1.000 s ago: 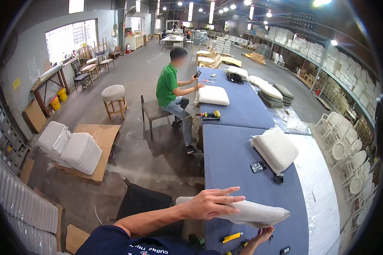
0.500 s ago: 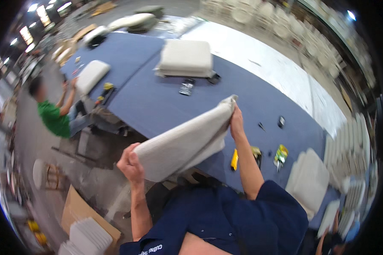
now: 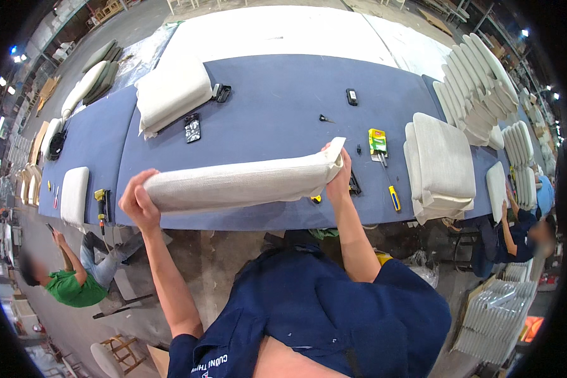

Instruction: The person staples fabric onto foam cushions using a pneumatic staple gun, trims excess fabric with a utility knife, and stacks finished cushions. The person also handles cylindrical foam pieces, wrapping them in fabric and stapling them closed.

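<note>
A flat seat cushion (image 3: 233, 186) in pale grey fabric is held up edge-on over the near side of the blue-topped table (image 3: 264, 113). My left hand (image 3: 140, 200) is closed round its left end, fingers partly behind it. At the other end my right hand (image 3: 339, 176) grips the cushion, where a loose flap of fabric sticks up at the corner. Just beyond that hand lies a dark tool (image 3: 355, 184), mostly hidden by it. A yellow-handled screwdriver (image 3: 394, 198) rests to the right, below a green-and-yellow packet (image 3: 377, 142).
Cushion stacks stand at the left (image 3: 173, 91) and right (image 3: 443, 160). A black pouch (image 3: 193, 128), black case (image 3: 221, 92) and small black device (image 3: 351, 96) lie on the table. A yellow tool (image 3: 101, 205) sits left. Co-workers sit at left (image 3: 75, 283) and right (image 3: 516, 239).
My view has swung round, so the table now lies level across it. The cushion has gone from steeply slanted to nearly level, still gripped by both hands. The left co-worker's hands have left their cushion.
</note>
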A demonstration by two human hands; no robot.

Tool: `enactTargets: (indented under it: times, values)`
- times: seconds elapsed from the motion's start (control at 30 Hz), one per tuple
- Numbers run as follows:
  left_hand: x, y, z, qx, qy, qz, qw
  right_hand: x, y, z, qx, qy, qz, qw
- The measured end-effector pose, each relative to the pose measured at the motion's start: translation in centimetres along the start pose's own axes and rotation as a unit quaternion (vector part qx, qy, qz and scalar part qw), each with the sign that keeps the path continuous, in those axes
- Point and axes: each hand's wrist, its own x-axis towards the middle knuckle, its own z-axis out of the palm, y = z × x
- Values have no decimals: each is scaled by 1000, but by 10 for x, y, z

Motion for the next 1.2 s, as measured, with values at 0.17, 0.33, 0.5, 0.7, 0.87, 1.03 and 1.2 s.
enactTargets:
  times: [0.17, 0.33, 0.5, 0.7, 0.87, 1.03, 1.2]
  values:
    - [14, -28, 26, 63, 60, -130, 988, -29, -21, -2, -147, -31, -45, 988]
    - [0, -51, 21, 240, 12, -95, 966, -46, -54, 37, -194, -165, -24, 967]
    - [-6, -35, 39, 258, 5, -96, 961, -26, -58, 41, -229, -305, -89, 920]
    - [-23, -32, 30, 226, 33, -121, 966, 2, -80, 47, -224, -489, -12, 843]
    - [-58, -28, 17, 167, 131, -215, 953, 10, -72, 72, -235, -601, -72, 761]
    - [-46, 7, 76, 106, 114, -342, 927, -6, -77, 74, -284, -578, -154, 750]
    - [-59, 76, 96, 5, -14, -288, 958, 2, -81, 82, -239, -644, -67, 723]
